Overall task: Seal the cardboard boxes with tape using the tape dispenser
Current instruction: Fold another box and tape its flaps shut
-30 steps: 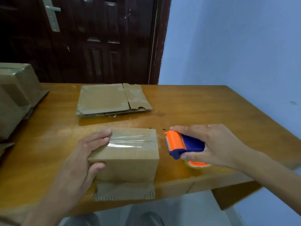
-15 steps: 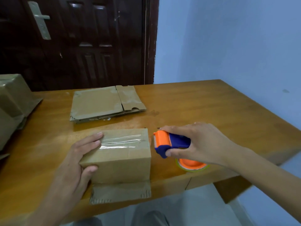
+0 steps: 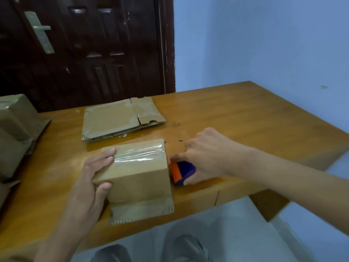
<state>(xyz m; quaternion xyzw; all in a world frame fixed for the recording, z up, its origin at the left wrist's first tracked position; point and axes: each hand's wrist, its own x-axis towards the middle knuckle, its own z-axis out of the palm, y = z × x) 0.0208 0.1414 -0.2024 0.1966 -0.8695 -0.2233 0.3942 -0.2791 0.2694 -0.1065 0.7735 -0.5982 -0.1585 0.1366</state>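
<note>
The cardboard box sits near the front edge of the table, with clear tape running across its top. The left hand clasps the box's 9 o'clock end: its fingers lie fairly straight on the top, tips touching the end of the tape, while the thumb presses the near face, the forearm coming up from 7 o'clock. The tape dispenser, orange and blue, lies at 3 o'clock of the box, its orange end touching or just beside the box's side wall. The right hand covers it from above, fingers curled round the blue body, thumb under its near edge, the arm reaching in from 4 o'clock. Most of the dispenser is hidden under that hand, the tape roll included. A flap juts out at the box's foot. Flattened cardboard lies at 12 o'clock, and more boxes, cut off by the frame, at 9 o'clock
</note>
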